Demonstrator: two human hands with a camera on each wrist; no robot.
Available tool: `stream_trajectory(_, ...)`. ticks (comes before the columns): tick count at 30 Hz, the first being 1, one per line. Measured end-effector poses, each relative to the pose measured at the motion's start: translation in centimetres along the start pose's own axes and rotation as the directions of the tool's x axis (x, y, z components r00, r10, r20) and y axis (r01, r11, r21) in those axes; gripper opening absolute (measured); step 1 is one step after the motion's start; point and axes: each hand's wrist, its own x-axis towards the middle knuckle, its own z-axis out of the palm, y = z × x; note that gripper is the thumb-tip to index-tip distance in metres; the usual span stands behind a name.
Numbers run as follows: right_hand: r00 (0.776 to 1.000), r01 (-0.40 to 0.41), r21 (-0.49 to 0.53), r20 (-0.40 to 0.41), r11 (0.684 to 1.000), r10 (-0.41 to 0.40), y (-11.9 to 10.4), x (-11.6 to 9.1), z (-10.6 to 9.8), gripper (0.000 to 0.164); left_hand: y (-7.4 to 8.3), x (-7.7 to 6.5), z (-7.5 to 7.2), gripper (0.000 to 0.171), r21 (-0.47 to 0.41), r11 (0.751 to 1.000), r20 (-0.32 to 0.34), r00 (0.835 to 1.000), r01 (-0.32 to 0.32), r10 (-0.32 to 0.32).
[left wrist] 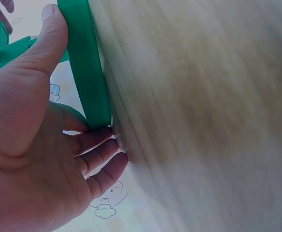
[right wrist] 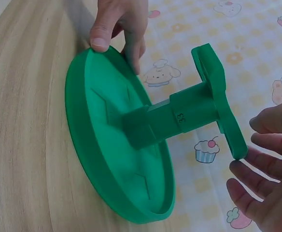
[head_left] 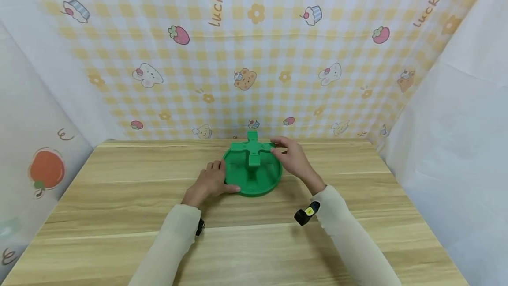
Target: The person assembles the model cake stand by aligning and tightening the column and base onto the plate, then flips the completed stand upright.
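Observation:
A green plastic piece stands on the table, with a round, shallow, dish-like base, an upright post and a cross-shaped top. At the base's near left side, my left hand holds the rim. Its thumb lies along the rim's edge and the other fingers reach round the outer wall. My right hand is beside the right arm of the cross, fingers spread and slightly bent. In the right wrist view, its fingertips are right at that arm's end. A small number is marked on the post.
The wood-grain table runs back to a yellow-checked cloth with cartoon prints, close behind the green piece. White cloth hangs on the right, and printed cloth on the left. A black wrist camera is strapped over the right sleeve.

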Motion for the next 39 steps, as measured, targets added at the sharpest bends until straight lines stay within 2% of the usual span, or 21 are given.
stream_trajectory(6, 1.000, 0.006, 0.001, -0.010, 1.000, -0.006, 0.0, -0.2, 0.1, 0.026, 0.0, 0.0, 0.0, 0.107, 0.001, 1.000, -0.001, 1.000, -0.002, 0.002)
stream_trajectory(12, 1.000, 0.004, -0.028, 0.016, 1.000, -0.004, 0.1, -0.5, 0.1, 0.020, 0.0, -0.1, 0.0, 0.107, -0.008, 1.000, -0.004, 1.000, -0.007, 0.007)
stream_trajectory(16, 0.999, 0.014, -0.035, 0.048, 0.999, -0.012, 0.2, -0.6, 0.3, 0.017, 0.0, -0.1, 0.0, 0.106, -0.015, 1.000, -0.005, 1.000, -0.009, 0.009)
stream_trajectory(23, 0.990, 0.084, -0.028, 0.113, 0.996, -0.080, -0.3, -0.9, 0.7, 0.016, -0.1, -0.1, 0.0, 0.106, -0.021, 1.000, -0.004, 1.000, -0.008, 0.008)
stream_trajectory(31, 0.973, 0.097, -0.027, 0.213, 0.995, -0.089, -1.0, -0.7, 1.1, 0.021, -0.1, 0.0, 0.1, 0.106, -0.009, 1.000, -0.006, 1.000, -0.003, 0.003)
stream_trajectory(36, 0.973, 0.093, -0.024, 0.216, 0.995, -0.086, -1.0, -0.7, 1.2, 0.021, -0.1, 0.0, 0.1, 0.107, -0.007, 1.000, -0.002, 1.000, -0.001, 0.001)
stream_trajectory(39, 0.979, 0.086, -0.018, 0.190, 0.996, -0.081, -1.1, -0.7, 1.1, 0.020, -0.1, 0.0, 0.1, 0.107, -0.011, 1.000, 0.002, 1.000, 0.000, 0.000)
